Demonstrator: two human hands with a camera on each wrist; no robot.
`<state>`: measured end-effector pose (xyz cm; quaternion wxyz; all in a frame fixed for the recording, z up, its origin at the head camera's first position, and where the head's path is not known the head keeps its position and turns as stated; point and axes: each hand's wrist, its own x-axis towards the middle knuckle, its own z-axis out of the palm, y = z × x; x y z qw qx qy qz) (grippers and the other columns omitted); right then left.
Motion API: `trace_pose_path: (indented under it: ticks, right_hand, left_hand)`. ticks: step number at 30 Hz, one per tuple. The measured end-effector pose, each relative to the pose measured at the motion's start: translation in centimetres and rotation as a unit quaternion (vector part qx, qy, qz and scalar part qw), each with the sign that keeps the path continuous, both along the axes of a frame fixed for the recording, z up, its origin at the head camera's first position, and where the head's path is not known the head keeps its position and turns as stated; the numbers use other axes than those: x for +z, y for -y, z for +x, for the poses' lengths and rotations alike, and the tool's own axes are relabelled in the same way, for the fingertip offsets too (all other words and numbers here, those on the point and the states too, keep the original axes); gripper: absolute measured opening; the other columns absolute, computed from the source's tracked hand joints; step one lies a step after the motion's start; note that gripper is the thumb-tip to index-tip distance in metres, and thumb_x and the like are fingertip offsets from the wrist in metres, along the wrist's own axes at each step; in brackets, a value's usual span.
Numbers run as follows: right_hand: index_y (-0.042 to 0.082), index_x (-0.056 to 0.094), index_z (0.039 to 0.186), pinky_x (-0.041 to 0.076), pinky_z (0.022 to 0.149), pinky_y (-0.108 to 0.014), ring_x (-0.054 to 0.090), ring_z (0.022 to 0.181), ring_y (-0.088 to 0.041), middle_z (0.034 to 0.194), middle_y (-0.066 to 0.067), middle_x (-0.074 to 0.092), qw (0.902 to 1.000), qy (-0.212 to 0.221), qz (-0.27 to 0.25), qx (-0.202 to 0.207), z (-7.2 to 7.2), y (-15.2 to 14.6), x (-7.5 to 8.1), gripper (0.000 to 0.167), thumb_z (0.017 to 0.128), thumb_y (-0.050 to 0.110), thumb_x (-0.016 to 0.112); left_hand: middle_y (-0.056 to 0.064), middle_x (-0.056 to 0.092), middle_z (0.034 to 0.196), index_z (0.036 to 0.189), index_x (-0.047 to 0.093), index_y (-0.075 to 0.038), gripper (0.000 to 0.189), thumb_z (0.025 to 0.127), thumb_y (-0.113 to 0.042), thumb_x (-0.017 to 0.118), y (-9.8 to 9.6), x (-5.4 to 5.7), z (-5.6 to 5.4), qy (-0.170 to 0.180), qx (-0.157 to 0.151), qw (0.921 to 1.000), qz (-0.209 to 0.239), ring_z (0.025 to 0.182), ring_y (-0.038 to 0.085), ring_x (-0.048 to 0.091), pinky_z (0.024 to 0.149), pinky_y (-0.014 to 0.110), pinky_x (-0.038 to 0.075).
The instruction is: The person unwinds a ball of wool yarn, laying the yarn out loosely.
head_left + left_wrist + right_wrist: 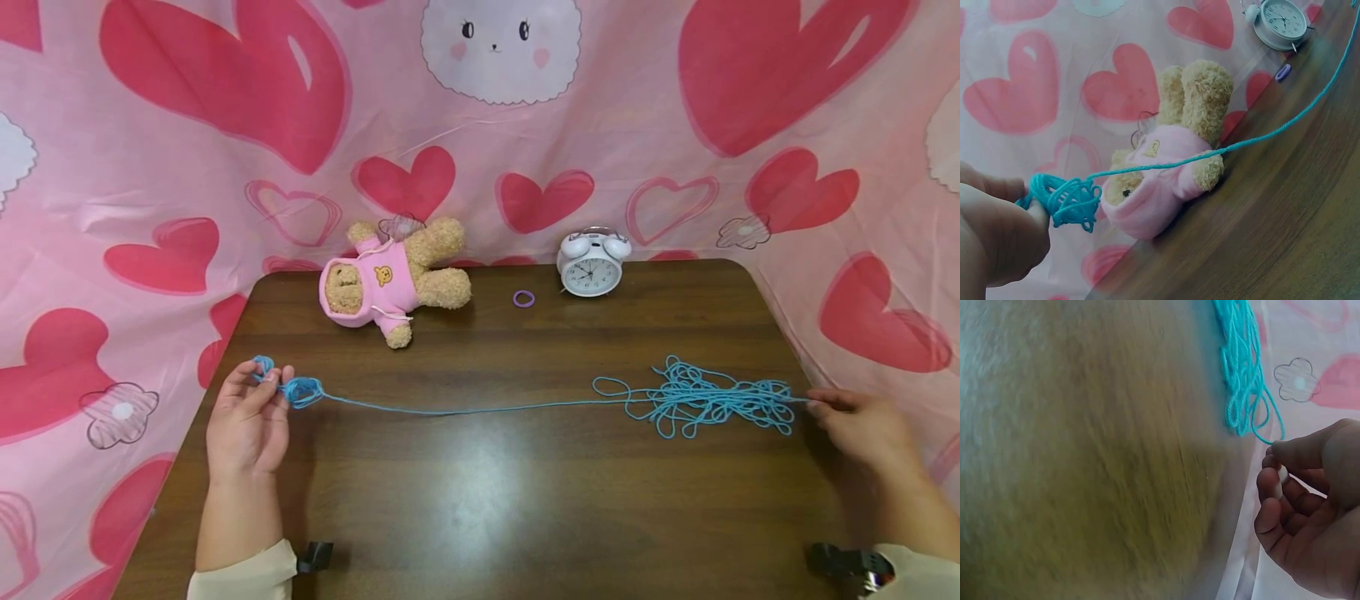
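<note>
My left hand point(251, 421), over the table's left side, pinches a small bundle of blue yarn point(303, 392) between thumb and fingers; part of the bundle sticks out on each side of the fingertips. From it a single strand point(450, 412) runs across to a loose, tangled pile of the same yarn point(705, 400) on the right side. At the table's right edge my right hand point(866, 429) pinches a loop at the pile's outer end. In the right wrist view, thumb and index fingertips point(1275, 449) meet on that loop, the other fingers curled below.
A teddy bear point(393, 279) in a pink hoodie lies at the back left of the brown table point(465, 517). Further right are a purple ring-shaped band point(523, 298) and a white alarm clock point(591, 265). Pink heart-printed cloth point(480, 125) hangs behind and at both sides.
</note>
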<state>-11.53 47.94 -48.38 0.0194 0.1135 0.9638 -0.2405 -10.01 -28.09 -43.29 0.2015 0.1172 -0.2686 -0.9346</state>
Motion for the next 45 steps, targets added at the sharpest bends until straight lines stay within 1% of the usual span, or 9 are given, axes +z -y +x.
trace_pose_path:
  ticks: [3,7,10,14,18,20,22,32,45]
  right_hand:
    - [-0.010,0.066,0.119,0.038,0.066,-0.036,0.060,0.089,-0.044,0.090,-0.024,0.074,1.0000,0.001,0.009,0.001,0.1,-0.3,0.2,0.035,0.103,0.021,0.059]
    - [-0.009,0.068,0.117,0.038,0.065,-0.036,0.059,0.095,-0.052,0.101,-0.033,0.071,0.9997,-0.017,0.019,0.002,0.3,-0.3,0.2,0.035,0.102,0.022,0.061]
    - [-0.007,0.069,0.116,0.040,0.063,-0.032,0.064,0.082,-0.024,0.105,-0.032,0.072,0.9995,-0.031,0.005,-0.005,0.4,0.4,0.3,0.038,0.101,0.027,0.063]
    - [-0.004,0.072,0.117,0.041,0.060,-0.026,0.045,0.071,0.014,0.098,-0.025,0.075,0.9988,-0.048,-0.013,0.001,0.2,2.3,0.6,0.040,0.101,0.031,0.064]
    - [-0.004,0.071,0.121,0.041,0.061,-0.029,0.064,0.082,-0.015,0.105,-0.029,0.073,0.9982,-0.056,-0.011,0.017,-0.2,4.7,1.2,0.043,0.102,0.033,0.064]
    - [-0.004,0.071,0.123,0.040,0.064,-0.031,0.065,0.093,-0.038,0.110,-0.031,0.071,0.9979,-0.058,-0.012,0.025,-0.4,5.9,1.4,0.044,0.102,0.034,0.064]
    - [-0.003,0.071,0.123,0.041,0.066,-0.033,0.061,0.101,-0.049,0.113,-0.032,0.070,0.9973,-0.064,-0.018,0.031,-0.7,7.1,1.4,0.043,0.102,0.035,0.064]
    - [0.005,0.075,0.120,0.047,0.068,-0.030,0.068,0.097,-0.035,0.108,-0.021,0.075,0.9933,-0.079,-0.043,0.072,-2.1,12.6,1.4,0.038,0.102,0.037,0.066]
    - [0.008,0.077,0.118,0.048,0.067,-0.035,0.064,0.083,-0.022,0.100,-0.010,0.077,0.9826,-0.074,-0.088,0.146,-4.3,20.1,2.0,0.031,0.102,0.033,0.067]
  left_hand:
    - [0.017,0.059,0.098,0.106,0.063,0.005,0.027,0.095,0.025,0.048,-0.2,0.1,-0.1,0.001,0.000,1.0000,0.006,0.089,0.030,0.067,0.086,0.040,0.062]
    - [0.016,0.059,0.099,0.107,0.063,0.004,0.027,0.095,0.024,0.049,-0.4,0.3,-0.1,0.006,-0.004,0.9999,0.008,0.089,0.030,0.067,0.088,0.040,0.061]
    - [0.015,0.059,0.099,0.107,0.063,0.004,0.027,0.095,0.024,0.050,-0.5,0.4,-0.2,0.008,-0.008,0.9999,0.006,0.089,0.029,0.067,0.089,0.040,0.061]
    - [0.015,0.060,0.099,0.106,0.064,0.004,0.027,0.095,0.024,0.049,-0.7,0.4,-0.3,0.002,-0.016,0.9999,0.002,0.089,0.028,0.068,0.090,0.039,0.061]
    - [0.015,0.060,0.099,0.105,0.064,0.004,0.028,0.095,0.024,0.049,-1.0,0.3,-0.5,-0.001,-0.023,0.9997,0.000,0.089,0.028,0.067,0.089,0.039,0.061]
    - [0.015,0.060,0.099,0.105,0.065,0.003,0.028,0.095,0.024,0.048,-1.1,0.3,-0.6,-0.001,-0.024,0.9997,-0.003,0.088,0.028,0.067,0.088,0.038,0.061]
    - [0.015,0.060,0.098,0.105,0.065,0.003,0.028,0.095,0.024,0.048,-1.2,0.3,-0.7,-0.002,-0.026,0.9997,-0.006,0.087,0.029,0.068,0.088,0.038,0.061]
    - [0.014,0.059,0.099,0.105,0.065,0.002,0.028,0.096,0.023,0.048,-2.2,0.6,-1.2,0.001,-0.037,0.9992,-0.018,0.085,0.029,0.068,0.089,0.037,0.061]
    - [0.011,0.057,0.099,0.112,0.068,0.003,0.029,0.095,0.022,0.054,-3.3,1.1,-1.7,0.048,-0.027,0.9970,-0.055,0.085,0.025,0.066,0.089,0.036,0.061]
